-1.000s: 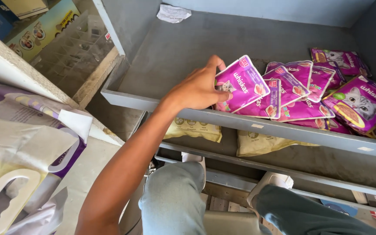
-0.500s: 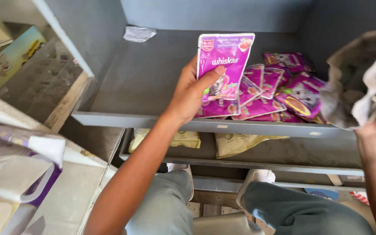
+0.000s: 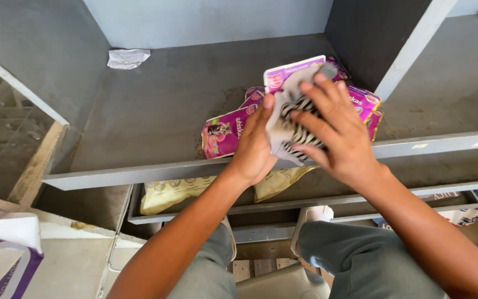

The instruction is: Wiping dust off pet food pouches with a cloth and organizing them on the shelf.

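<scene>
My left hand (image 3: 254, 145) holds a purple pet-food pouch (image 3: 287, 71) upright above the front lip of a grey metal shelf (image 3: 156, 111). My right hand (image 3: 336, 128) presses a grey cloth with black and white stripes (image 3: 293, 124) flat against the face of that pouch, fingers spread over it. More purple pouches (image 3: 225, 133) lie flat on the shelf behind and beside the held one, partly hidden by both hands.
A crumpled white paper (image 3: 128, 57) lies at the shelf's back left. Yellowish bags (image 3: 170, 194) sit on the lower shelf. A dark upright divider (image 3: 383, 39) stands to the right. A white and purple bag (image 3: 6, 249) is at the lower left. My knees (image 3: 355, 254) are below.
The right hand has come in with the striped cloth and now presses it on the pouch that the left hand had lifted upright. The view has shifted right.
</scene>
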